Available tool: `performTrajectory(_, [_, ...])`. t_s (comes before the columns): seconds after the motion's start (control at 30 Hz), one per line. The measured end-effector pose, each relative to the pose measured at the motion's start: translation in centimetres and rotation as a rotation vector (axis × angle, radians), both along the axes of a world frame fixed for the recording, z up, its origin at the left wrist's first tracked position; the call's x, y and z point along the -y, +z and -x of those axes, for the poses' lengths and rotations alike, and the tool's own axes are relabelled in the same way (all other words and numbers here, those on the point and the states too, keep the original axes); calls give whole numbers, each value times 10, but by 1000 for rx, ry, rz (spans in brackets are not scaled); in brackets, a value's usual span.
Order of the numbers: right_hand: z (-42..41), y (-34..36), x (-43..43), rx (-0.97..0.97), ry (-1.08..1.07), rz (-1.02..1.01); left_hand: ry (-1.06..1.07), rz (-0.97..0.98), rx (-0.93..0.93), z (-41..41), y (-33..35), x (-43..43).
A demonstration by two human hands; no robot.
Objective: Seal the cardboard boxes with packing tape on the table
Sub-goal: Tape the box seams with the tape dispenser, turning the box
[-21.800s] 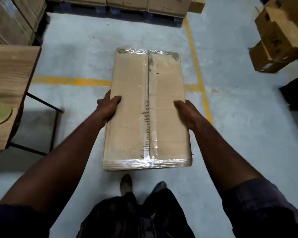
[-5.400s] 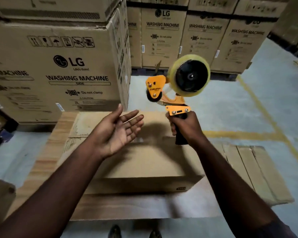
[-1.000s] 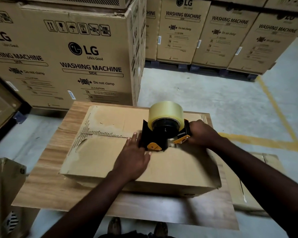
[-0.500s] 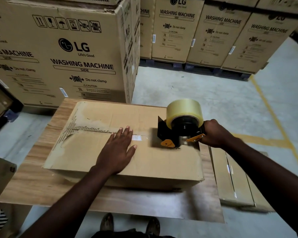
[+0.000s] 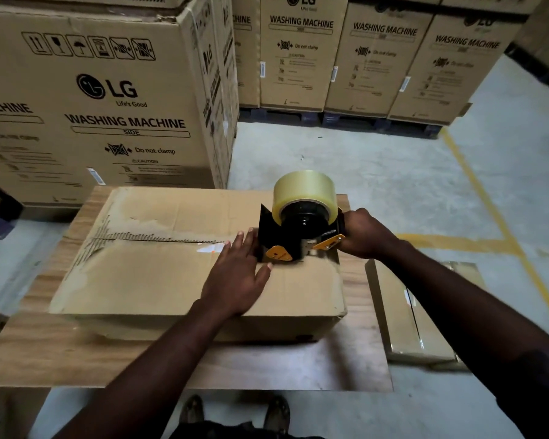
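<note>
A flat cardboard box [image 5: 159,280] lies on the wooden table [image 5: 61,353], its centre seam running left to right. A black and orange tape dispenser [image 5: 293,239] with a roll of clear tape [image 5: 305,190] stands on the seam near the box's right end. My right hand [image 5: 366,232] grips the dispenser's handle from the right. My left hand [image 5: 238,274] lies flat on the box top just left of the dispenser, fingers straight and pressing on the taped seam.
Large washing machine cartons [image 5: 108,99] stand behind the table and along the back [image 5: 377,58]. A sealed cardboard box [image 5: 409,324] lies on the floor right of the table. Yellow floor lines [image 5: 476,191] run at right. My shoes [image 5: 235,413] show below the table edge.
The dispenser has reached the box's right end, drawing tape along the seam. My left hand slid right along the seam and now lies close behind the dispenser.
</note>
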State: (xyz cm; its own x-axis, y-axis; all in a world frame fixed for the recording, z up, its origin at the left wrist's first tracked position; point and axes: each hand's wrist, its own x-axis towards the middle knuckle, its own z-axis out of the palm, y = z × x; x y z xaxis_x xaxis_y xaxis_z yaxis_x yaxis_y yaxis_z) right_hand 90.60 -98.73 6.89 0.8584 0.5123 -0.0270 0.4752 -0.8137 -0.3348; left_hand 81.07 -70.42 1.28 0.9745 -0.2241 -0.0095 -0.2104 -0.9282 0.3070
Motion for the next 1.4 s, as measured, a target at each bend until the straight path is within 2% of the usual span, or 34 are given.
performTrajectory(0.2, [-5,11,36,26,-90,146,48,11,-19,1,-1,-2])
performTrajectory(0.37, [-5,9,73,5,-142,79,58,4,-26,0,-1,-1])
performTrajectory(0.57, [-7,-8,80,32,-129,41,118,-102,-51,4,3,17])
performTrajectory(0.67, [-7,-8,79,28,-108,44,54,-123,-51,2,7,42])
performTrajectory(0.77, [-8,-10,81,44,-83,60,-60,-116,-16,-6,8,71])
performTrajectory(0.9, [-5,-12,82,46,-47,34,-88,-83,15,-9,5,77])
performTrajectory(1.17, [-4,-13,92,51,-113,-5,-66,-15,44,-9,-1,70])
performTrajectory(1.4, [1,-39,120,7,-182,-137,-44,-27,46,-7,1,74])
